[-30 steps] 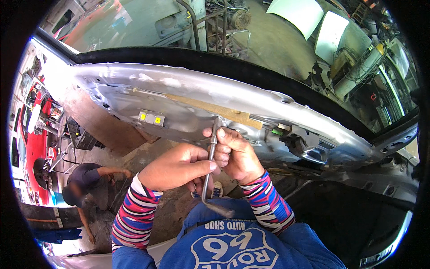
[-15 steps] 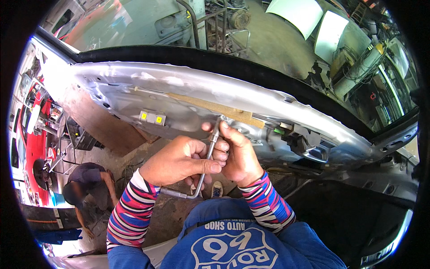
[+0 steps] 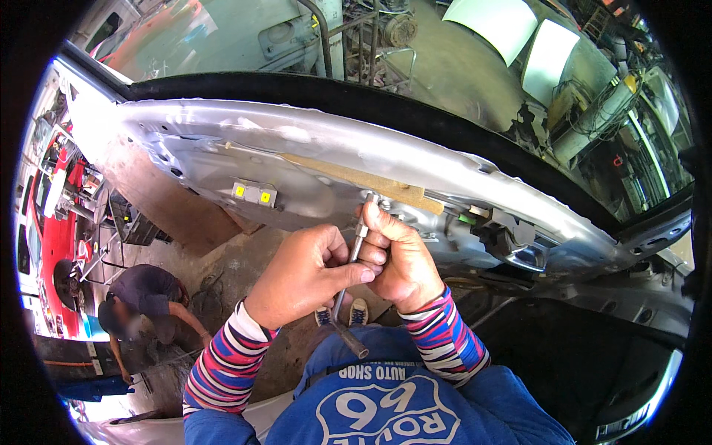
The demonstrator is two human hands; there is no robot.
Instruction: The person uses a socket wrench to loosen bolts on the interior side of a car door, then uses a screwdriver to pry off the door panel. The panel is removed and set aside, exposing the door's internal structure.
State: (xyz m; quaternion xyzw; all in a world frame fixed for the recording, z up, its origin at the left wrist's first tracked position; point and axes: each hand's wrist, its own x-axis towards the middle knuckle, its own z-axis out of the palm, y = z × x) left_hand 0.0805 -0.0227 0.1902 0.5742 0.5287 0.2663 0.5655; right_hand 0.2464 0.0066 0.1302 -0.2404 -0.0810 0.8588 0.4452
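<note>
A bent metal socket wrench [image 3: 359, 243] stands upright between both hands, its socket end against the inner side of a silver car door [image 3: 297, 196]. My left hand [image 3: 293, 274] pinches the shaft low down with thumb and fingers. My right hand [image 3: 406, 259] wraps round it higher up, thumb close to the socket end. The wrench's short bent arm points down toward my shirt. Whatever fastener sits under the socket is hidden. A tan strip [image 3: 356, 174] runs along the door just above, and a door handle [image 3: 526, 256] lies to the right.
A metal plate with two yellow clips [image 3: 254, 193] is on the door, left of my hands. Window glass [image 3: 245, 48] rises beyond the black door edge. At lower left a person [image 3: 152, 293] bends down near a red car [image 3: 55, 237]. Pale panels [image 3: 493, 26] lie at the back.
The wrench has turned, its short bent arm swinging from the left to the lower right. My left hand has shifted slightly right and down. The person at lower left has moved.
</note>
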